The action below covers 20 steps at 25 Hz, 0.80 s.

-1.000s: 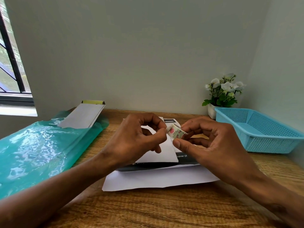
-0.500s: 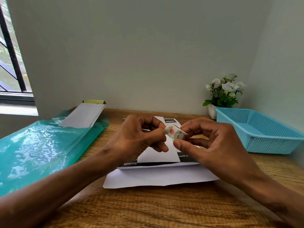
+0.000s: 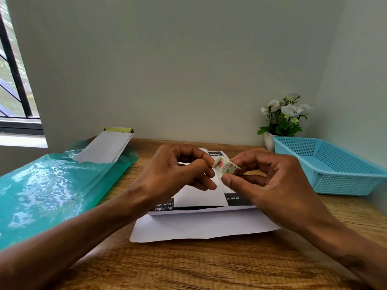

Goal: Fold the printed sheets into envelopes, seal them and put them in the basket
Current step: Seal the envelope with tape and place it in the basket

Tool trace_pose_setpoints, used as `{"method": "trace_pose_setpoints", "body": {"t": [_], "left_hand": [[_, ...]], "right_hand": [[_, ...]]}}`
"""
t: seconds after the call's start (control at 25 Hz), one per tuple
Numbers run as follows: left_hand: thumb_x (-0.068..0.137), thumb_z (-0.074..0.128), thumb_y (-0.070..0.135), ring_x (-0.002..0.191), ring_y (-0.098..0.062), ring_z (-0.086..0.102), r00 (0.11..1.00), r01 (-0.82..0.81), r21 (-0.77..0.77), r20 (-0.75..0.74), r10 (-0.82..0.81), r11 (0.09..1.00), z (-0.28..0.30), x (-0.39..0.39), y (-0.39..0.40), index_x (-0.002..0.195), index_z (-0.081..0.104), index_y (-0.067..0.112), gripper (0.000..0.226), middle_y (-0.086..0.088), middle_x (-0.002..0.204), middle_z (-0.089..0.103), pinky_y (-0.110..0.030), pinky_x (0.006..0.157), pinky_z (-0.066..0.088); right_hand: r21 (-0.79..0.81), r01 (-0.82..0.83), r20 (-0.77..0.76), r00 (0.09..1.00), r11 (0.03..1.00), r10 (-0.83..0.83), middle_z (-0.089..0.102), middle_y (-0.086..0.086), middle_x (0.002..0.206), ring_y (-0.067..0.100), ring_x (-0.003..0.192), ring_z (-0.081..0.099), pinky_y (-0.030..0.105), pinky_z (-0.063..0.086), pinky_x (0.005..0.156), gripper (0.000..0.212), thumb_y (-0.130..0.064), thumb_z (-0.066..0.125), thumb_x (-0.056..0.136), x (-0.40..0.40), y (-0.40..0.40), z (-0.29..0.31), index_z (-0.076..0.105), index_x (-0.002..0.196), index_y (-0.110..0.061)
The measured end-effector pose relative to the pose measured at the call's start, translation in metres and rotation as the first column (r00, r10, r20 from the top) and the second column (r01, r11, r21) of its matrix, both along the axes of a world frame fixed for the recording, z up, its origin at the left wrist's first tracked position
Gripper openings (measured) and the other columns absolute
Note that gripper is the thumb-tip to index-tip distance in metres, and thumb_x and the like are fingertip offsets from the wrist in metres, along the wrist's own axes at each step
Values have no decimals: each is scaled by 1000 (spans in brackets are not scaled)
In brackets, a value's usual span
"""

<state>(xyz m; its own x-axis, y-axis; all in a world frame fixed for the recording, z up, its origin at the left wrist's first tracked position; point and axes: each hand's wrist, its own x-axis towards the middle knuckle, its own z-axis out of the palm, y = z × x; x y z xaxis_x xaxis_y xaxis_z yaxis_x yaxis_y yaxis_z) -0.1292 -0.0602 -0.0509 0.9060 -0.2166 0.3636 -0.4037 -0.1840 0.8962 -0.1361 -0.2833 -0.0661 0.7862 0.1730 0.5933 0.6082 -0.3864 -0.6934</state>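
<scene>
Head view: left hand (image 3: 178, 172) and right hand (image 3: 270, 181) both pinched on a small sticker (image 3: 225, 167), held just above the folded sheet (image 3: 201, 195) on the desk (image 3: 209, 266). Best peeled slowly from one corner, adhesive side kept off the fingertips, then pressed across the flap edge. Blue basket (image 3: 335, 166) at right apparently holding nothing; green plastic sleeve (image 3: 52, 189) at left with white paper (image 3: 104, 146) protruding.

A wooden counter (image 3: 188, 266) is set into a corner formed by plain pale walls (image 3: 188, 59). Daylight is admitted through a dark-framed barred window (image 3: 14, 80) at the left, and a white sill (image 3: 23, 140) is seen beneath it.
</scene>
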Motion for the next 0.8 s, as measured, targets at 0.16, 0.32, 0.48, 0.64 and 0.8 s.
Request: {"method": "trace_pose_setpoints", "body": {"t": [0.16, 0.32, 0.48, 0.64, 0.8], "left_hand": [[88, 74, 38, 75, -19, 80, 994, -69, 123, 95, 58, 990, -2, -3, -4, 101, 76, 14, 27, -1, 95, 78, -33, 71, 66], [87, 72, 37, 71, -18, 79, 989, -88, 158, 133, 67, 983, -5, 0, -3, 104, 75, 15, 28, 2, 97, 76, -32, 68, 65], [91, 71, 32, 69, -19, 78, 989, -107, 140, 120, 90, 984, -4, 7, 1, 102, 74, 17, 19, 0, 95, 75, -33, 67, 65], [88, 71, 37, 67, -20, 78, 975, -215, 38, 61, 212, 976, -2, 15, 10, 102, 73, 15, 26, -3, 91, 78, -31, 66, 64], [91, 71, 34, 65, -20, 77, 976, -219, -39, 3, 219, 975, 0, 18, 13, 108, 73, 12, 27, -5, 88, 80, -28, 62, 62]], "right_hand": [[0, 4, -4, 1000, 1000, -4, 76, -11, 99, 6, 92, 75, 32, 66, 77, 36, -47, 81, 68, -1, 1, 2, 79, 97, -24], [-12, -5, -8, 1000, 1000, 5, 76, -10, 101, 7, 92, 75, 30, 66, 76, 27, -32, 88, 73, 1, 0, 1, 79, 97, -24], [-57, 2, -38, 999, 998, -4, 77, -14, 99, 1, 93, 74, 22, 63, 74, 25, -29, 89, 74, 3, -6, 3, 79, 97, -26], [-159, 89, -49, 994, 983, -98, 77, -20, 94, -5, 92, 72, 16, 61, 74, 21, -37, 89, 73, 10, -17, 9, 79, 91, -33], [-288, 279, -48, 951, 916, -305, 74, -17, 94, 0, 82, 71, 16, 57, 66, 26, -35, 90, 75, 24, -38, 20, 74, 95, -35]]}}
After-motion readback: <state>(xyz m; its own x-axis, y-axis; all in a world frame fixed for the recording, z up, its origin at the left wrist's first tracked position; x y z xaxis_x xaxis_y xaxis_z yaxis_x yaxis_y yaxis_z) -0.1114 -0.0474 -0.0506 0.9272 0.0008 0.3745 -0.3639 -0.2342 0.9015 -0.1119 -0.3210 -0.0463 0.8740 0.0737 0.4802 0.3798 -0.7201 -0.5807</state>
